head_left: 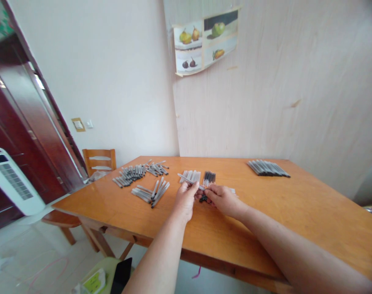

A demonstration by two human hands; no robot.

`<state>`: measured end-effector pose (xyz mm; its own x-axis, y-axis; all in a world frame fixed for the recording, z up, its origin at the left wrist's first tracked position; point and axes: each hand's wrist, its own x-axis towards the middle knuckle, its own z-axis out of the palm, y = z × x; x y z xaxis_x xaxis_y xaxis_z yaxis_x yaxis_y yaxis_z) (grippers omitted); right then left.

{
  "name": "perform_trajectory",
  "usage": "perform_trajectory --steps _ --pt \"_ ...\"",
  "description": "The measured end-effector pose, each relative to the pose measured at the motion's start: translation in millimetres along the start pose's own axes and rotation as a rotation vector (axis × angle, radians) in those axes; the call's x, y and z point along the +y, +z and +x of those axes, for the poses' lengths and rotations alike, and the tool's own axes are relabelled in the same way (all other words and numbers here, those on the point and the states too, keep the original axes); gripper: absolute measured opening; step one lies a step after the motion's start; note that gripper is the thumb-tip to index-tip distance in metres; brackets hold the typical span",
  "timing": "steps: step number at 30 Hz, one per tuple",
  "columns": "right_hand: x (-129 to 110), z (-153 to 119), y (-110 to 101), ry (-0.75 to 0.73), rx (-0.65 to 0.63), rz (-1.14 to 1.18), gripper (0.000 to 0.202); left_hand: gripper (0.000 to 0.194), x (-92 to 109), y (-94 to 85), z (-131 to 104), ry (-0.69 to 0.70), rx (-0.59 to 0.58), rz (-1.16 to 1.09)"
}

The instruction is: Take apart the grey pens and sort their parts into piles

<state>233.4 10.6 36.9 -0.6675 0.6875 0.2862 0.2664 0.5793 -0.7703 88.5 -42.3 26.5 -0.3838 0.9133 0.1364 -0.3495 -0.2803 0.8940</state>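
My left hand [187, 199] is closed around a pale pen barrel [184, 178], which slants up to the left. At the barrel's lower right end, the fingers of my right hand [222, 199] are pinched together; whatever small part is between them is hidden. Just behind my hands lies a row of clear pen barrels [192, 174], with a bundle of dark pen refills [209, 177] to its right. Small black pen caps [202, 199] lie on the table between and below my hands. Some pale pieces [232, 190] show partly behind my right hand.
Several grey pens with black ends lie in piles [131, 175] and a smaller group [160, 192] on the left of the wooden table [308, 204]. A neat row of pens [268, 168] lies at the back right. A chair [99, 158] stands beyond the left edge.
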Motion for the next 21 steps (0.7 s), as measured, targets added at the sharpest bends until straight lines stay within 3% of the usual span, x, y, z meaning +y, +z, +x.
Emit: perform_trajectory --steps 5,11,16,21 --pt "8.0 4.2 0.6 0.051 0.009 0.065 0.029 0.033 0.9 2.1 -1.7 -0.028 -0.058 -0.059" --pt "4.8 3.7 -0.3 -0.050 0.074 -0.007 0.021 0.034 -1.3 0.8 0.6 -0.038 -0.011 -0.001" --pt "2.9 2.5 -1.0 0.007 0.065 0.035 0.032 0.035 -2.5 -0.5 1.3 -0.039 0.003 0.007" --pt "4.2 4.2 -1.8 0.003 0.082 -0.008 0.021 0.035 -1.4 0.6 -0.3 -0.048 0.015 0.026"
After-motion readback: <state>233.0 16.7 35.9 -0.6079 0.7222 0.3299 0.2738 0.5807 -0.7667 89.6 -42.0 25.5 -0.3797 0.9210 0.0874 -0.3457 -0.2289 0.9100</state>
